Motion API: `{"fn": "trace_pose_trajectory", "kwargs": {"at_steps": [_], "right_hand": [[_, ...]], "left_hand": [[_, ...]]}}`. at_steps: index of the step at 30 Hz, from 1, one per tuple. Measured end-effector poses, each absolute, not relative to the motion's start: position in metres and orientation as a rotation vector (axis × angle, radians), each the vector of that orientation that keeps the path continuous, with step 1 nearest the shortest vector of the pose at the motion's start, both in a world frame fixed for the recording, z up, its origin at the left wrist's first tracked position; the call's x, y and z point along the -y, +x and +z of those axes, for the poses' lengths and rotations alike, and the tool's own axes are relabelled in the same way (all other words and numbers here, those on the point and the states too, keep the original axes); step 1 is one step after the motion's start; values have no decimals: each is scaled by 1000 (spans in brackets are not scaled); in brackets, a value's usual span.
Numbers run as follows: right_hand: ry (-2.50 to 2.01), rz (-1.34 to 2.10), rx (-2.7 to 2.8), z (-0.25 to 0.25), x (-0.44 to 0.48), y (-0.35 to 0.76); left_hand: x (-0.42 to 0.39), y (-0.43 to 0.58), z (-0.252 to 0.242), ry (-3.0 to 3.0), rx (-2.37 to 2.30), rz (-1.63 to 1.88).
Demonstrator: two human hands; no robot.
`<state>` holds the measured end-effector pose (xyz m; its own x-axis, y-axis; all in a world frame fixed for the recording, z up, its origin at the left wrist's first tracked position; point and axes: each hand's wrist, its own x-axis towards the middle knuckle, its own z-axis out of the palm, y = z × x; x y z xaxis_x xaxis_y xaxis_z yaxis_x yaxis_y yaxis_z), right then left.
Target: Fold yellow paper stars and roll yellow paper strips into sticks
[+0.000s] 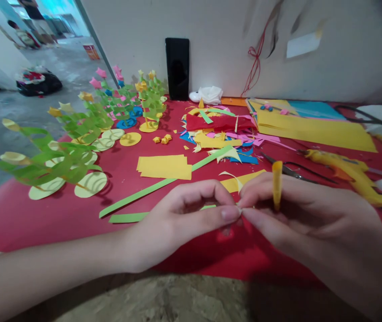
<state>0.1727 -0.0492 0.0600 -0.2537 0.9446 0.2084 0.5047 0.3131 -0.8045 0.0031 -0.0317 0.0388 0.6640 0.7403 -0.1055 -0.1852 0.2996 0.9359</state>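
Observation:
My left hand [191, 219] and my right hand [298, 214] meet above the front of the red table [207, 259], thumbs and index fingertips pinched together. Between the fingertips is a tiny pale bit, mostly hidden. A curled yellow paper strip [277, 185] stands up at the fingers of my right hand; how it joins the pinched bit cannot be made out. Behind my left hand lie green paper strips [144, 195] and a few yellow paper rectangles [164, 167]. Small folded yellow stars [162, 139] lie farther back.
Paper flowers [87, 120] on round bases line the left. Paper scraps [224, 129] pile up in the middle, before an upright black phone [177, 69]. Scissors [291, 171], a yellow glue gun [348, 172] and yellow sheets [315, 129] lie right. People [36, 18] are far off.

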Motion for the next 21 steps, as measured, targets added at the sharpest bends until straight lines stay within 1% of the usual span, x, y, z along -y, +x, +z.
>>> {"fn": "trace_pose_trajectory", "kwargs": {"at_steps": [8,21], "right_hand": [[-1306,928,1771,61,49,174],[-1326,947,1831,60,46,175]], "left_hand": [[35,4,43,1305,-718,715],[35,2,42,1408,-734,716]]}}
